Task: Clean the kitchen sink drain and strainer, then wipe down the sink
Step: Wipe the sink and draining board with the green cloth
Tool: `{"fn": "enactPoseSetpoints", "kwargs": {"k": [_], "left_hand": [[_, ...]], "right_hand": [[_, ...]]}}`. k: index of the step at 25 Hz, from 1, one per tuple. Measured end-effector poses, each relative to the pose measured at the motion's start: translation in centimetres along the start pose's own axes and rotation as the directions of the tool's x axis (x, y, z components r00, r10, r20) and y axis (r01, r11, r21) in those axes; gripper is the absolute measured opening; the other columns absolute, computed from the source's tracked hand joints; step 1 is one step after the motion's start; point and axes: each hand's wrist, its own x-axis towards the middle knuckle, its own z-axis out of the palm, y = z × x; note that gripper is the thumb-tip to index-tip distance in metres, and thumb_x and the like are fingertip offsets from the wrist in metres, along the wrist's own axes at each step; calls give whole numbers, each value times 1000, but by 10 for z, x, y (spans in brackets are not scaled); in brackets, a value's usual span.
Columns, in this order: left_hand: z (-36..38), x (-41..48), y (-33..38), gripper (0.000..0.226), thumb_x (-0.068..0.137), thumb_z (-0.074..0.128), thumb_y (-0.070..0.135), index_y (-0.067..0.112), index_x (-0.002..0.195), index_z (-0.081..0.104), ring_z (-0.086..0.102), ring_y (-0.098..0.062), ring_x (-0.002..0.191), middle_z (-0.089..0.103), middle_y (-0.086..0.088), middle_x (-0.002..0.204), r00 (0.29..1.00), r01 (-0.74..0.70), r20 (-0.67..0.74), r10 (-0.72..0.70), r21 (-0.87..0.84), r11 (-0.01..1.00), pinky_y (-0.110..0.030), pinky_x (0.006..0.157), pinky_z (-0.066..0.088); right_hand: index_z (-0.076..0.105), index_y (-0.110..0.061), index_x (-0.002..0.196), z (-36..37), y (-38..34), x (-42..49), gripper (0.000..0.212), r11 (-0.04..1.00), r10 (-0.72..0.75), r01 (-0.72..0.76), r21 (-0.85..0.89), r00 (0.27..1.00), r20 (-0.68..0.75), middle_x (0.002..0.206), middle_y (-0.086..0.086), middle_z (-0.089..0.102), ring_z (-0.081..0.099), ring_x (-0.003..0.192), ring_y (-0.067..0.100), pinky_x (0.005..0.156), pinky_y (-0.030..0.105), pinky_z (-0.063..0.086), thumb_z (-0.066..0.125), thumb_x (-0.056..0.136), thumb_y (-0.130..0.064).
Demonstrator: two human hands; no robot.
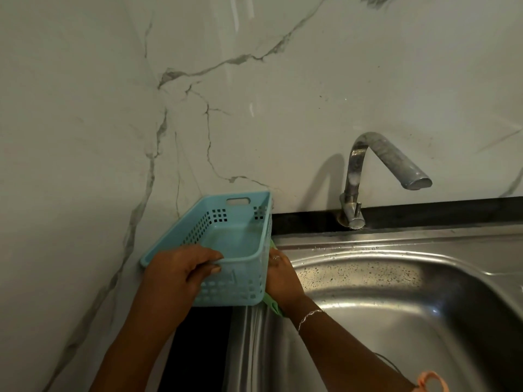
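While the left hand (181,274) grips the near rim of a blue basket (226,250), fingers curled over its edge, the right hand (280,278) presses a green cloth (273,305) beside it. Both sit at the left rim of the steel sink (396,292), below the tap (368,176).

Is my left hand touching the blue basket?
Touching. The head view shows the left hand gripping the blue basket's near rim, fingers curled over the edge.
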Motion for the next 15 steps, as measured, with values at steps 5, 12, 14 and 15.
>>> {"fn": "enactPoseSetpoints", "kwargs": {"k": [5,12,14,15], "left_hand": [[0,-5,4,25,68,59,30,12,73,74,56,5,81,67,12,70,996,-86,49,79,155,984,14,73,28],[12,-19,-2,38,71,45,30,3,72,72,52,-12,83,72,-10,68,995,-99,48,88,356,929,-11,60,31],[17,-23,-6,35,72,48,29,4,72,72,51,-12,82,72,-9,68,996,-83,44,72,380,921,-12,58,28],[20,-25,-8,31,72,50,27,4,72,72,51,-12,81,72,-9,68,997,-73,39,63,387,919,-13,57,28]], "right_hand": [[33,-23,141,-17,8,6,57,940,-24,44,-337,998,64,151,0,33,22,142,20,117,40,15,16,89,-41],[58,-27,121,-73,44,-17,49,820,131,-5,-572,975,178,125,-5,63,61,113,17,89,36,51,31,82,-41],[55,-26,125,-91,58,-28,49,771,116,29,-636,976,185,128,-3,61,59,116,19,91,38,50,39,79,-37],[53,-25,127,-98,67,-34,51,756,91,41,-654,982,166,130,-1,59,57,118,20,94,40,48,51,77,-33]]}}
